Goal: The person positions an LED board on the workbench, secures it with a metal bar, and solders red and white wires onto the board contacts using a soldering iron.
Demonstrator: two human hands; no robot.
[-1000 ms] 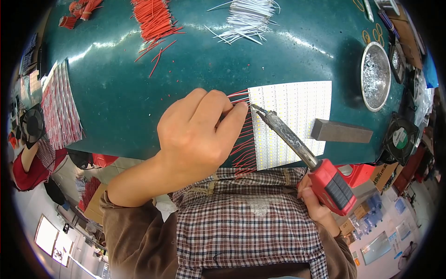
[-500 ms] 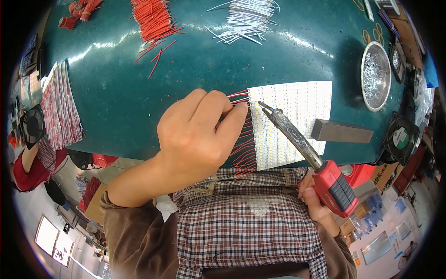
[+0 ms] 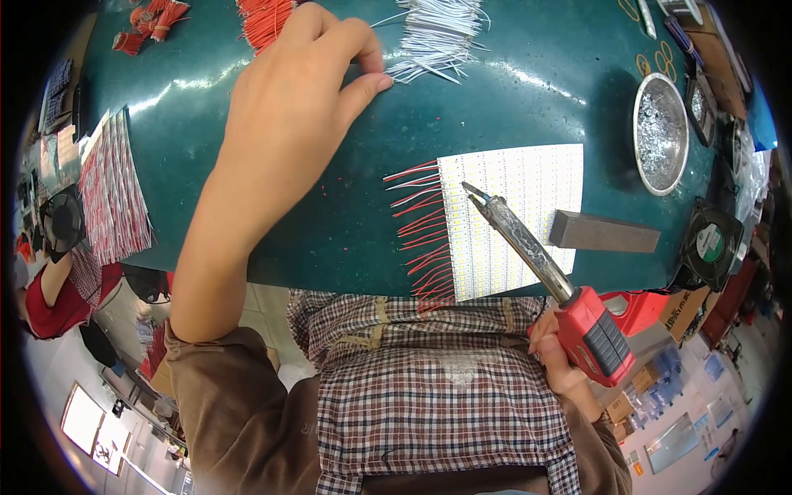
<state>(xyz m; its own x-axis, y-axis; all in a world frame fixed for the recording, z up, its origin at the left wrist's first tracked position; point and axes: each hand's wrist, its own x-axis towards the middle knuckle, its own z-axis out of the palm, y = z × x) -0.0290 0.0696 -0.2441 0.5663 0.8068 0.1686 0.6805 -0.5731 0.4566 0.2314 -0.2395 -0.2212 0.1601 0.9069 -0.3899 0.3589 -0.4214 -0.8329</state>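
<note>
My left hand (image 3: 293, 107) reaches over the table, its thumb and forefinger pinched at the near left end of a pile of white wires (image 3: 441, 37). A white wire's end shows at the fingertips. In my right hand (image 3: 557, 363) is a red and black soldering gun (image 3: 596, 334), partly hiding the fingers. Its tip hangs over the left edge of a white LED circuit board panel (image 3: 511, 219). Along that edge stick out red wires (image 3: 425, 247), with a few white ones near the far corner. A dark metal bar (image 3: 606, 231) rests on the panel's right side.
Red wires (image 3: 262, 21) lie partly behind my left hand, with red bundles (image 3: 153, 21) farther left. Finished wired strips (image 3: 115, 194) are stacked at the left edge. On the right stand a metal bowl (image 3: 662, 136) of solder bits and a fan (image 3: 709, 246). Another person's sleeve (image 3: 49, 305) shows at far left.
My left hand has left the panel's wired edge and moved up and away to the white wires. A white wire now shows beside the red ones at the panel's far corner. My right hand stays put.
</note>
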